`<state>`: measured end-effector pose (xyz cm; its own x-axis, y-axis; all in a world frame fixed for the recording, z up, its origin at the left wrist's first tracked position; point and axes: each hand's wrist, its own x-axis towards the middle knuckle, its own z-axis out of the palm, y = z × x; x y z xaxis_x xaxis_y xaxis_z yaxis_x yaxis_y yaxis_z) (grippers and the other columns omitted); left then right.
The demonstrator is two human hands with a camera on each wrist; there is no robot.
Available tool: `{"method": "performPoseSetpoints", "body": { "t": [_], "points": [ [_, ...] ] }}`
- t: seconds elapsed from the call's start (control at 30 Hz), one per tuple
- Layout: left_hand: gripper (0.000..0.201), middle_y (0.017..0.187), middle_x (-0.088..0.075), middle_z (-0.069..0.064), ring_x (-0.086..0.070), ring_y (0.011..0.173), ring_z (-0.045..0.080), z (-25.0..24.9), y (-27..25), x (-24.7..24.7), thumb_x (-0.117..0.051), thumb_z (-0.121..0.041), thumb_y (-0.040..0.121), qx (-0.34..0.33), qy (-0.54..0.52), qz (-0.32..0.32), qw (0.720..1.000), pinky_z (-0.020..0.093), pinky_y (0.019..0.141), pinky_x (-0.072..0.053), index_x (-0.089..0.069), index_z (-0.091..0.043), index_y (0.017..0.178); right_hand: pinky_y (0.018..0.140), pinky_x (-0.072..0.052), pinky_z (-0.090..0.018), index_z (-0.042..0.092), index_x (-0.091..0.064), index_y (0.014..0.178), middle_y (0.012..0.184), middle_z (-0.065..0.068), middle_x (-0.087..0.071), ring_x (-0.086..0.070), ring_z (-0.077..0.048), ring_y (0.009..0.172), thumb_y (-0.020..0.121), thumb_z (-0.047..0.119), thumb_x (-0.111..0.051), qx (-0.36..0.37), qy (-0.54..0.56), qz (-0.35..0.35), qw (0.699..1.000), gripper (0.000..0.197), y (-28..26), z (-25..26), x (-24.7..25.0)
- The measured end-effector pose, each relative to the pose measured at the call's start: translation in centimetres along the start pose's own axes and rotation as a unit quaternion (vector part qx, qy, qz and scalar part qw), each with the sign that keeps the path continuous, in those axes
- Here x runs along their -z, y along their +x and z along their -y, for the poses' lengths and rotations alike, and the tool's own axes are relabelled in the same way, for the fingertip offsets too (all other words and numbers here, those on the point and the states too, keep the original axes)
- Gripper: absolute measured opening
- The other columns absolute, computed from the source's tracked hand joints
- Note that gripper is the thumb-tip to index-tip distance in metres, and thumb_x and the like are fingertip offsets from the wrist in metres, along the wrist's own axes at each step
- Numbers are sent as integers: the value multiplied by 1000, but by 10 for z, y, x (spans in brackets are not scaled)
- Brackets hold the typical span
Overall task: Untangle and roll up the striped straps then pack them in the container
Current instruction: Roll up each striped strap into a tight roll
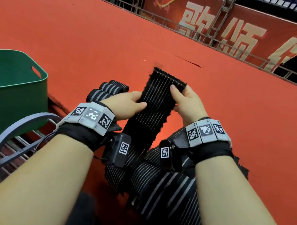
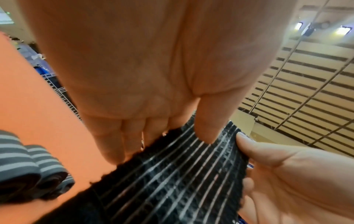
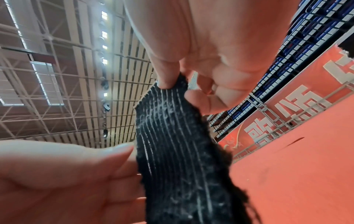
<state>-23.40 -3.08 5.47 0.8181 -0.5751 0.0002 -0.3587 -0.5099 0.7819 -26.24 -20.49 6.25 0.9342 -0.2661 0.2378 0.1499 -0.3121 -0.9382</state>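
**Three views, one shared strap**

The scene is seen from above and behind in the head view, angled forward and down over both forearms onto the red floor (image 1: 98, 31). The left hand (image 2: 145, 72) is viewed at very close range from its wrist, its palm filling the upper frame. The right hand (image 3: 206, 50) is seen likewise, tilted upward toward the ceiling at upper left. The black striped strap (image 1: 157, 102) is shared by all three views, at centre frame.
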Motion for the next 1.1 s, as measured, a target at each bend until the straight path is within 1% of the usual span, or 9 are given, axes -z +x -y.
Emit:
{"method": "performPoseSetpoints", "body": {
  "t": [0.1,0.17,0.3,0.43,0.5,0.57,0.63,0.83,1.1],
  "points": [
    [57,147,-39,-1,-40,131,15,-3,1,1,-37,-35,99,17,13,5,1000,21,96,-30,-15,-24,150,55,-44,-15,20,-50,112,92,10,-59,-58,-3,76,100,21,-41,9,22,13,1000,15,-3,10,-3],
    [63,148,-39,2,-42,130,18,-2,3,4,-37,-43,97,25,18,-10,999,26,101,-34,-10,-25,151,63,-46,-18,22,-49,110,95,11,-58,-57,-4,81,100,23,-40,22,9,13,1000,13,-4,16,-4],
    [72,146,-41,-1,-42,131,19,-12,0,15,-39,-56,85,8,2,-47,999,41,108,-34,-19,-28,148,82,-50,-26,26,-49,102,101,12,-58,-58,-8,95,100,21,-41,40,35,7,999,10,-2,31,-2],
    [49,141,-47,-1,-45,127,15,-33,-14,28,-40,-32,97,-15,-37,-91,995,32,108,-33,-35,-18,144,84,-53,-29,27,-52,99,101,11,-60,-60,-7,94,100,18,-42,72,32,28,996,13,-3,51,2],
    [38,127,-54,-5,-50,114,9,-44,-23,32,-36,-22,100,-33,-20,-104,994,16,89,-35,-46,-18,136,84,-54,-31,25,-52,99,102,9,-60,-60,-10,95,99,17,-43,79,21,26,996,11,-6,58,4],
    [34,113,-58,-4,-50,101,8,-51,-32,31,-35,-17,100,-48,3,-107,993,13,67,-31,-53,-20,129,84,-54,-33,22,-50,98,100,8,-58,-60,-13,96,99,18,-44,82,9,9,997,8,-12,61,7],
    [33,107,-58,-2,-51,97,10,-56,-38,27,-35,-15,100,-53,11,-106,993,13,63,-31,-55,-17,126,84,-55,-35,18,-48,102,98,6,-56,-60,-16,95,98,18,-44,79,-8,-13,997,5,-21,61,8],
    [29,103,-63,-4,-58,99,12,-60,-50,12,-40,-22,99,-69,-2,-105,992,21,82,-39,-62,-18,117,76,-58,-34,18,-45,118,100,2,-52,-59,-12,88,98,18,-43,63,-29,-65,995,20,-52,51,16],
    [19,88,-65,-9,-59,83,11,-46,-48,3,-49,-23,95,-91,12,-118,989,24,75,-41,-65,-20,104,65,-49,-20,34,-54,89,83,12,-56,-54,-7,76,95,13,-50,104,-72,-59,990,23,-81,34,20]
  ]
}}
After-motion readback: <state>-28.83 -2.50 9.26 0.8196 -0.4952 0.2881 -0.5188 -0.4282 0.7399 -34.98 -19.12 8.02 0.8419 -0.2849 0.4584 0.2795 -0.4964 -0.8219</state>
